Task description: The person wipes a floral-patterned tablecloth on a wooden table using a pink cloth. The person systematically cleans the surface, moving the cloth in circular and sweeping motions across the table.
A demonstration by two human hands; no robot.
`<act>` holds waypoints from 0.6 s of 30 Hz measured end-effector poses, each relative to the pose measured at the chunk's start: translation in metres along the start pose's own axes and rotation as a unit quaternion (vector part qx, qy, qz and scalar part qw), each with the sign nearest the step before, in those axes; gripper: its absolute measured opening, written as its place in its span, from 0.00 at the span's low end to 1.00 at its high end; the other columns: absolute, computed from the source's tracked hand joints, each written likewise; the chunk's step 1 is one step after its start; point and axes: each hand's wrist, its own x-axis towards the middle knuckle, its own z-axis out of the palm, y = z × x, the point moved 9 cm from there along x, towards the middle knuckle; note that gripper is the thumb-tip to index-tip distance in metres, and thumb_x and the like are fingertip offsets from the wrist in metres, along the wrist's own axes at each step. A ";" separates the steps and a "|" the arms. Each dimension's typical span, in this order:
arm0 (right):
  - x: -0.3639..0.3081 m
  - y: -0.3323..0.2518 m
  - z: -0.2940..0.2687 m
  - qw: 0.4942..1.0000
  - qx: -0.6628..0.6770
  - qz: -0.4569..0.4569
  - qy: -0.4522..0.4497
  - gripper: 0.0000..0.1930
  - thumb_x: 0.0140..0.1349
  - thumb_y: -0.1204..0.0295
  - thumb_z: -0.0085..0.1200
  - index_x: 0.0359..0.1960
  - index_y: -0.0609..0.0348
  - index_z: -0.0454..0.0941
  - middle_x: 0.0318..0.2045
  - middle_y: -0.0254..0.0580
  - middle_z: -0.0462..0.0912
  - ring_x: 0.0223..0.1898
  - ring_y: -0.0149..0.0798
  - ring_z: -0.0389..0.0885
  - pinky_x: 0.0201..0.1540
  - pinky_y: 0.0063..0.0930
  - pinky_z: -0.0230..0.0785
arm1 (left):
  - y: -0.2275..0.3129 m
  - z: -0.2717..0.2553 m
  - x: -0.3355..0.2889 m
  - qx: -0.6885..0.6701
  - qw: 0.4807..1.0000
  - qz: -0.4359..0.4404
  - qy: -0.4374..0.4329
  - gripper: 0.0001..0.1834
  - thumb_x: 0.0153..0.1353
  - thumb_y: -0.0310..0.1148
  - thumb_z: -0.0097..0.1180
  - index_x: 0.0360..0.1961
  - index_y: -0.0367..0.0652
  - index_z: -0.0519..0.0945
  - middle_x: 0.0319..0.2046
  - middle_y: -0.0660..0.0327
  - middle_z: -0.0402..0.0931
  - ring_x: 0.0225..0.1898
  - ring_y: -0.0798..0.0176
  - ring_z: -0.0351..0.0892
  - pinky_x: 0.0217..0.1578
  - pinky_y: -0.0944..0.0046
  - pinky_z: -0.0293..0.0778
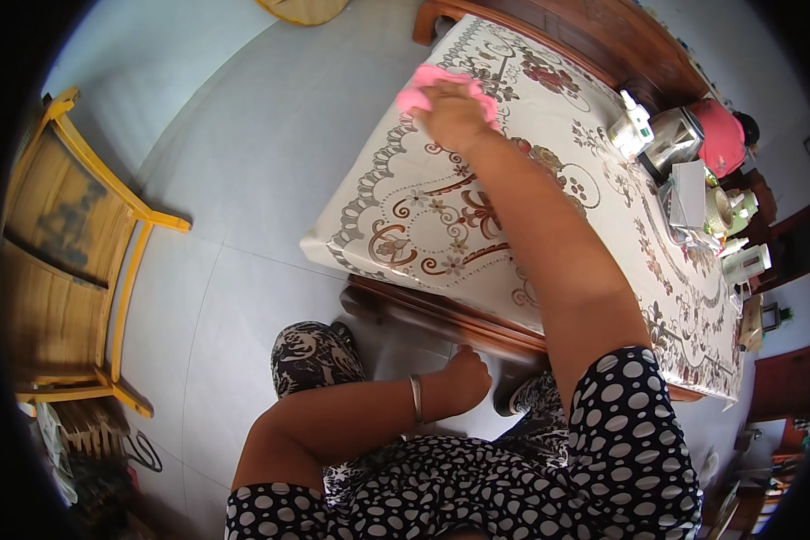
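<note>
My right hand point(456, 117) presses a pink cloth point(415, 97) onto the tabletop near its far left edge, with the fingers closed over the cloth. Under it lies a cream tablecloth point(423, 216) with a floral pattern in brown, red and grey. My right arm reaches out across the table. My left hand point(460, 382) is curled into a fist in front of my body, below the table's near edge and apart from it. A silver bracelet point(417, 399) circles that wrist. Nothing shows in the fist.
Along the table's right side stand a white bottle point(631, 128), a metal kettle point(673, 139), a pink rounded object point(720, 137) and several small containers. A yellow wooden chair point(85, 225) stands on the grey tiled floor point(234, 297) at left. Bundled items point(76, 432) lie at lower left.
</note>
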 end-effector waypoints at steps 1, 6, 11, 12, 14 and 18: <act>-0.001 -0.012 0.002 0.999 -0.008 -0.028 0.013 0.26 0.60 0.51 0.40 0.57 0.49 0.64 0.59 0.42 0.62 0.62 0.45 0.57 0.62 0.39 0.51 | -0.001 0.004 0.002 -0.002 1.000 0.002 -0.008 0.03 0.43 0.28 0.51 0.19 0.42 0.76 0.20 0.58 0.75 0.25 0.60 0.75 0.31 0.58 0.67; -0.033 -0.037 -0.016 0.985 0.082 -0.138 0.064 0.25 0.59 0.52 0.43 0.57 0.46 0.65 0.59 0.40 0.63 0.61 0.44 0.58 0.62 0.37 0.51 | -0.014 -0.002 0.002 -0.018 1.000 -0.011 0.007 0.04 0.43 0.27 0.51 0.20 0.41 0.76 0.21 0.56 0.76 0.27 0.56 0.76 0.33 0.55 0.70; -0.065 0.074 -0.025 0.996 0.021 -0.031 0.080 0.26 0.58 0.51 0.45 0.56 0.47 0.66 0.59 0.41 0.63 0.60 0.45 0.60 0.63 0.36 0.49 | -0.022 0.000 0.003 -0.018 1.000 -0.014 -0.011 0.04 0.44 0.27 0.51 0.20 0.39 0.76 0.23 0.54 0.77 0.29 0.54 0.77 0.34 0.54 0.70; -0.076 0.103 -0.028 0.996 -0.004 -0.001 0.086 0.26 0.58 0.51 0.45 0.56 0.48 0.66 0.59 0.42 0.63 0.61 0.45 0.60 0.63 0.36 0.49 | -0.023 0.002 0.004 -0.009 1.000 -0.017 -0.014 0.04 0.44 0.28 0.52 0.21 0.40 0.76 0.24 0.54 0.77 0.29 0.54 0.77 0.34 0.54 0.70; -0.104 0.150 -0.038 0.994 -0.015 0.068 0.087 0.27 0.59 0.50 0.44 0.56 0.50 0.66 0.59 0.44 0.63 0.61 0.44 0.60 0.64 0.36 0.48 | -0.025 0.007 0.005 0.010 0.999 -0.026 -0.017 0.05 0.44 0.30 0.54 0.21 0.41 0.77 0.24 0.54 0.77 0.31 0.54 0.77 0.34 0.54 0.70; -0.176 0.232 -0.056 0.981 -0.045 0.144 0.118 0.24 0.58 0.53 0.47 0.54 0.48 0.69 0.57 0.44 0.66 0.59 0.45 0.62 0.62 0.36 0.52 | -0.031 0.005 0.005 0.018 0.998 -0.037 -0.048 0.08 0.40 0.34 0.58 0.23 0.44 0.79 0.24 0.56 0.78 0.33 0.55 0.78 0.35 0.54 0.71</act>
